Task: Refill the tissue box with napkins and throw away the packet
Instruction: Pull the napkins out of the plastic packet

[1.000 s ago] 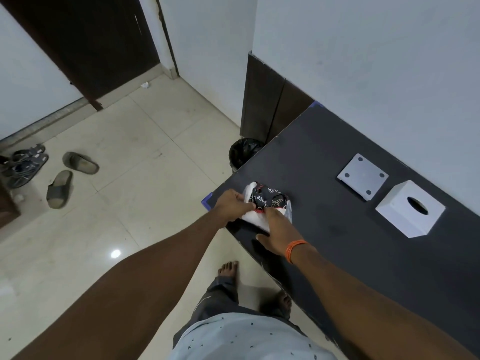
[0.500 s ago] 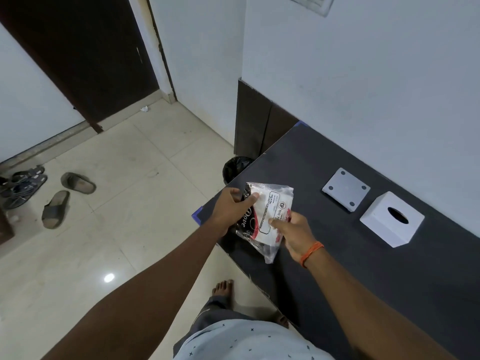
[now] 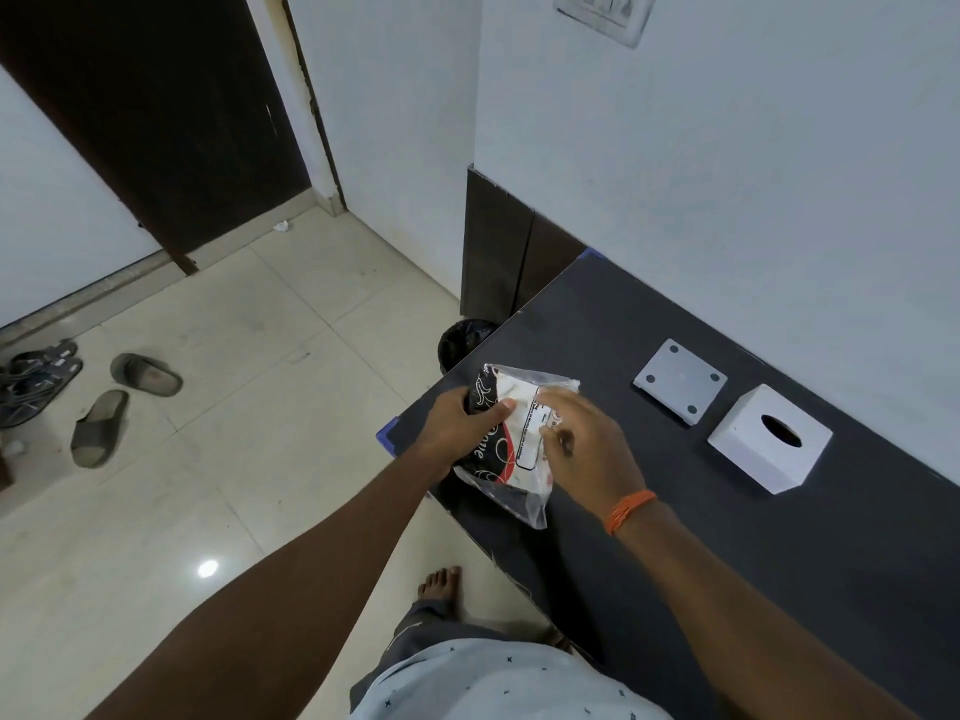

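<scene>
The napkin packet point(image 3: 511, 439), clear plastic with a black, red and white print, is held above the left end of the dark table point(image 3: 779, 553). My left hand point(image 3: 457, 428) grips its left edge with the thumb across the front. My right hand point(image 3: 584, 452) lies over the packet's right side, fingers on the plastic. The white cube tissue box point(image 3: 769, 441) with an oval slot in its top stands on the table to the right. Its flat grey bottom plate point(image 3: 679, 380) lies apart, just left of the box.
A bin lined with a black bag point(image 3: 464, 339) stands on the floor beyond the table's left end. Slippers point(image 3: 122, 397) and sandals point(image 3: 36, 379) lie on the tiled floor at the left. A dark door point(image 3: 156, 111) is beyond. The table runs along a white wall.
The packet has been lifted off the table and turned upright between both hands. My right hand has shifted up over its right side. The view has tilted upward.
</scene>
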